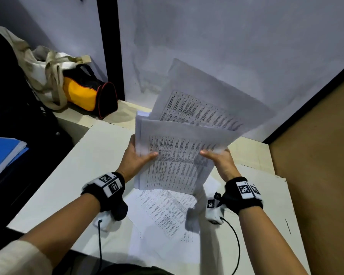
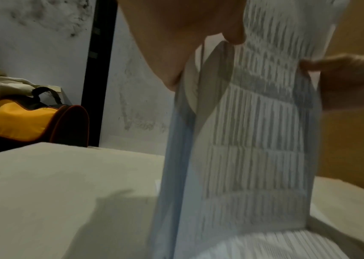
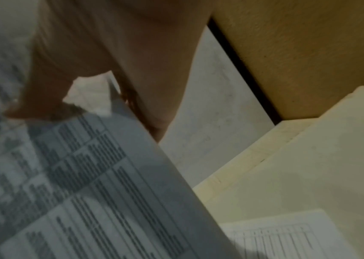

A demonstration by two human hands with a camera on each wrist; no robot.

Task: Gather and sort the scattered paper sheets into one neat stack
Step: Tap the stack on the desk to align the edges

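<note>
I hold a bundle of printed sheets (image 1: 173, 161) upright above the table, its lower edge close over the sheets below. My left hand (image 1: 136, 157) grips its left edge, thumb across the front. My right hand (image 1: 218, 157) pinches the right edge. One sheet (image 1: 205, 100) fans out skewed behind the bundle, up and to the right. More printed sheets (image 1: 165, 213) lie overlapped and askew on the table (image 1: 54, 185) under my wrists. The left wrist view shows the bundle (image 2: 254, 140) edge-on with my thumb on it. The right wrist view shows a held sheet (image 3: 92, 184) and another sheet on the table (image 3: 276, 236).
A yellow and black bag (image 1: 87, 92) under a cream cloth tote (image 1: 48, 72) sits at the back left beside a black post (image 1: 109, 46). Blue folders (image 1: 2, 153) lie at the far left. A brown partition (image 1: 316, 155) closes the right side, a pale wall the back.
</note>
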